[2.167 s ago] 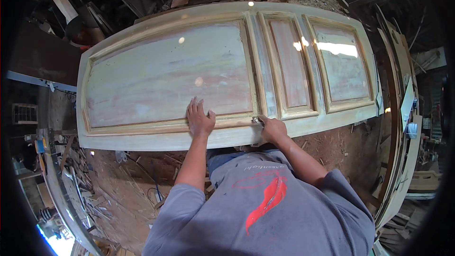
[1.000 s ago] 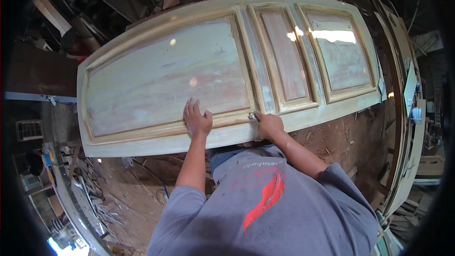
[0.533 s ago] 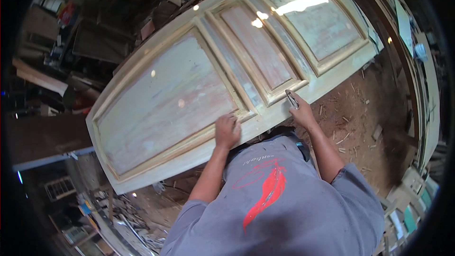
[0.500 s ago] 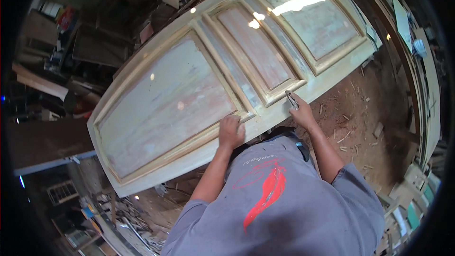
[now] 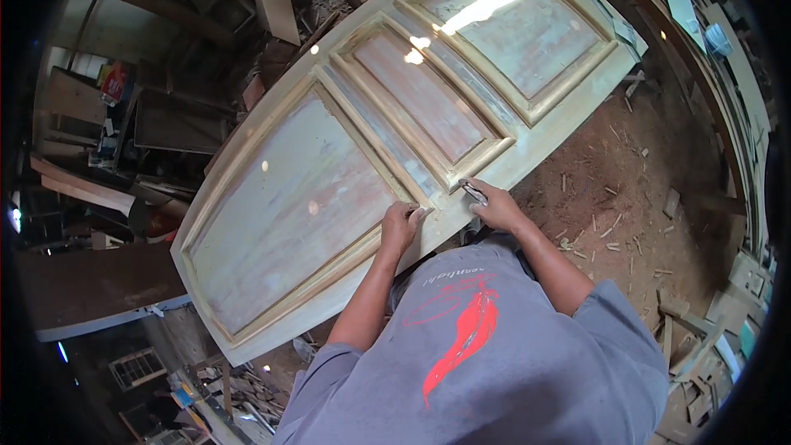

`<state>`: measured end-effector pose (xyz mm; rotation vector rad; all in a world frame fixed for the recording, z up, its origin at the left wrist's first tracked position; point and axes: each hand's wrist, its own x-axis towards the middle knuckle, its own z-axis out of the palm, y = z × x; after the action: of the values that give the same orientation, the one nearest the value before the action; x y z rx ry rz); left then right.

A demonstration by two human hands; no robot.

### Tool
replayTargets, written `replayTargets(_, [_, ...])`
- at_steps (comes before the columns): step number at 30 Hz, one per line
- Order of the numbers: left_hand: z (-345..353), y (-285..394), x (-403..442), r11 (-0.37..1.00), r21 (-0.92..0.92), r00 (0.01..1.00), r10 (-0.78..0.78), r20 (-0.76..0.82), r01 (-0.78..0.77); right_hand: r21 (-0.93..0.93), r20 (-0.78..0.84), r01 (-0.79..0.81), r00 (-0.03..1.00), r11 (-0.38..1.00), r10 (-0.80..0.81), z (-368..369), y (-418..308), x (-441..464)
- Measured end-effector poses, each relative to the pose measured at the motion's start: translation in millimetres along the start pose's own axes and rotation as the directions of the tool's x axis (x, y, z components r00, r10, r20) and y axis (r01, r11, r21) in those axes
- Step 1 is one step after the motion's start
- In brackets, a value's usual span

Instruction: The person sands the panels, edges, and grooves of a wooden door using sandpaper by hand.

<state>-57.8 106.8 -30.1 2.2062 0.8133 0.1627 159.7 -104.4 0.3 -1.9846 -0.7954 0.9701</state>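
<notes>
A large wooden door panel (image 5: 453,177) with raised mouldings and a pale, patchy coating lies in front of me. My left hand (image 5: 399,229) is at the near corner of the large left section, fingers curled together by the moulding (image 5: 375,247). Whatever those fingers may hold is too small to make out. My right hand (image 5: 498,208) grips a small dark and metallic hand tool (image 5: 474,192); its exact kind is unclear. The tool's tip is close to the lower corner of the narrow middle section (image 5: 424,95).
Wood scraps and shavings lie on the brown dirt floor (image 5: 589,189) to the right. Long boards (image 5: 746,82) lean along the right side. A dark board (image 5: 99,288) is at the left, and stacked timber (image 5: 276,4) stands behind the door.
The view has shifted slightly. My right hand has moved left with the tool, closer to my left hand. The left fingers have curled from lying on the door's moulding into a pinch.
</notes>
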Motion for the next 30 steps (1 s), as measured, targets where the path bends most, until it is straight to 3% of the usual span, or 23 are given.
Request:
replayTargets(5, [-9, 1, 10, 0.962, -0.12, 0.965, -0.232, 0.125, 0.247, -0.032, 0.039, 0.014, 0.999, 0.999, -0.012, 6, -9, 8])
replayTargets(10, [-5, -6, 11, 0.956, -0.177, 0.97, -0.214, 0.115, 0.232, -0.088, 0.14, 0.03, 0.99, 0.996, -0.017, 22, -15, 20])
replayTargets(19, [0, -5, 2, 0.95, -0.243, 0.98, -0.185, 0.071, 0.197, -0.14, 0.179, 0.086, 0.982, 0.986, -0.06, 26, -17, 24])
replayTargets(23, [-2, -4, 2, 0.964, -0.201, 0.985, -0.161, 0.068, 0.172, -0.144, 0.149, 0.037, 0.989, 0.989, -0.015, 22, -18, 21])
replayTargets(30, [-6, 2, 0, 0.963, -0.165, 0.976, -0.199, 0.093, 0.212, 0.001, -0.071, 0.004, 0.997, 1.0, -0.004, 0, -41, 18])
